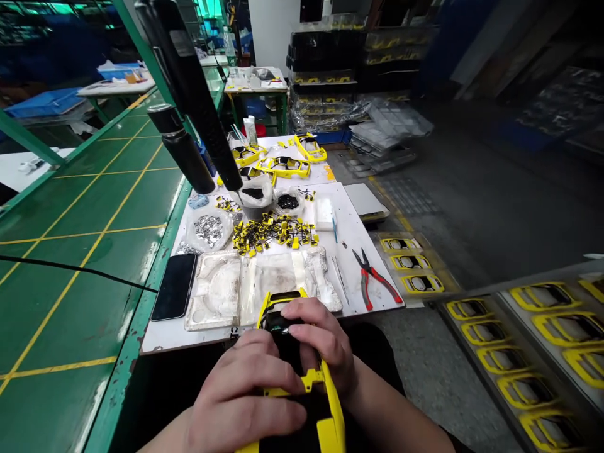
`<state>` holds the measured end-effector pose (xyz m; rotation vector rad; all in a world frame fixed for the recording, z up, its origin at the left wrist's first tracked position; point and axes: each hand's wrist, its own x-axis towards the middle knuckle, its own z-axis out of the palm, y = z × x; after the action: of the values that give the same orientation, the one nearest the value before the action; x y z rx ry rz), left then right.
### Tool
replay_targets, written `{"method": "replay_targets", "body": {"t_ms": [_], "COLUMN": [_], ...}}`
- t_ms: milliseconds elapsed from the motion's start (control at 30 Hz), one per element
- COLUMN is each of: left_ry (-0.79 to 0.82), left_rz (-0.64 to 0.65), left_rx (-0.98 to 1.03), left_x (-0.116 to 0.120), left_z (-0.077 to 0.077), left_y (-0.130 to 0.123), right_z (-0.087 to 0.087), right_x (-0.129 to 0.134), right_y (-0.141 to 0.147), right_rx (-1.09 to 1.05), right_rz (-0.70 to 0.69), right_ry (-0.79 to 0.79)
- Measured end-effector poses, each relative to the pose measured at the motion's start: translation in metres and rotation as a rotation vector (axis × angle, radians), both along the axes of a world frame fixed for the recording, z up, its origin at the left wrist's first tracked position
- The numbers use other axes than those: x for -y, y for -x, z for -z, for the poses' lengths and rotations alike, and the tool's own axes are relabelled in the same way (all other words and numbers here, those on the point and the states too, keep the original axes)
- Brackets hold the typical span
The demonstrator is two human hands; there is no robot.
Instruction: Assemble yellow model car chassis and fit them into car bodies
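Note:
Both my hands hold a yellow and black model car shell (330,409) above the table's near edge. My left hand (245,396) wraps over its black middle, and my right hand (321,333) grips the far end with fingers curled over a dark window area. My hands hide much of the shell. Just beyond it lie white moulded plastic liners (267,289). A pile of small yellow and black parts (274,234) sits farther on, and red-handled pliers (372,280) lie to the right.
A smartphone (173,287) lies left of the liners, beside a green gridded bench mat (94,207). Black bottles (182,148) stand at the table's left edge. More yellow shells lie on the table's far end (285,165) and in a tray (523,352) at lower right.

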<state>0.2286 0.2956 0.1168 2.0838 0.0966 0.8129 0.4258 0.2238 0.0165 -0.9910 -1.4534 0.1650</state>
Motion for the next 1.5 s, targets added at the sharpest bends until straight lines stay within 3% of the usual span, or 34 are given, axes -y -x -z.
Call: {"method": "replay_targets", "body": {"t_ms": [100,200,300,400,433,467,500,533,600,633,700,800,900,1133,1333,1400,1500], "left_ry": [-0.054,-0.035,0.292,0.787,0.939,1.070,1.164,1.232,1.312,1.340,1.375,1.404,1.417,1.357,1.431,1.442,1.456], "left_rz": [-0.021,-0.037,0.060,0.233,0.277,0.301,0.306,0.297,0.288,0.292,0.322,0.332,0.255,0.068,0.006,0.005,0.010], "left_rx": [-0.019,-0.064,-0.105,-0.161,-0.161,-0.140,-0.099,-0.052,0.013,0.026,0.029,0.026,0.007,-0.013,0.005,0.003,-0.016], "left_x": [-0.002,-0.010,-0.014,-0.011,-0.009,-0.008,-0.007,-0.008,-0.010,-0.012,-0.017,-0.020,-0.019,-0.009,0.000,0.002,0.006], "left_z": [-0.014,-0.022,-0.017,-0.001,0.005,0.011,0.018,0.024,0.034,0.038,0.044,0.048,0.050,0.057,0.059,0.058,0.054], "left_y": [0.006,0.005,-0.001,-0.005,-0.005,-0.006,-0.006,-0.005,-0.005,-0.006,-0.007,-0.010,-0.012,-0.020,-0.033,-0.037,-0.042], "right_z": [-0.020,-0.053,-0.085,-0.099,-0.096,-0.089,-0.079,-0.067,-0.038,-0.025,-0.002,0.018,0.024,0.014,0.009,0.005,-0.006], "right_x": [0.011,0.022,0.032,0.045,0.050,0.054,0.058,0.060,0.059,0.057,0.050,0.045,0.055,0.099,0.113,0.118,0.127], "right_y": [0.001,0.004,0.008,0.003,-0.002,-0.010,-0.020,-0.032,-0.061,-0.077,-0.104,-0.128,-0.133,-0.134,-0.118,-0.110,-0.094], "right_rx": [-0.001,-0.105,-0.250,-0.333,-0.340,-0.330,-0.297,-0.274,-0.057,-0.003,0.085,0.206,0.288,0.350,0.316,0.286,0.140], "right_rz": [0.003,-0.055,-0.221,-0.513,-0.551,-0.502,-0.357,-0.127,0.519,0.681,0.825,0.850,0.825,0.810,0.788,0.765,0.624], "right_ry": [-0.003,0.177,0.482,0.693,0.732,0.761,0.771,0.727,0.772,0.789,0.812,0.925,1.014,1.183,1.317,1.321,1.186]}}
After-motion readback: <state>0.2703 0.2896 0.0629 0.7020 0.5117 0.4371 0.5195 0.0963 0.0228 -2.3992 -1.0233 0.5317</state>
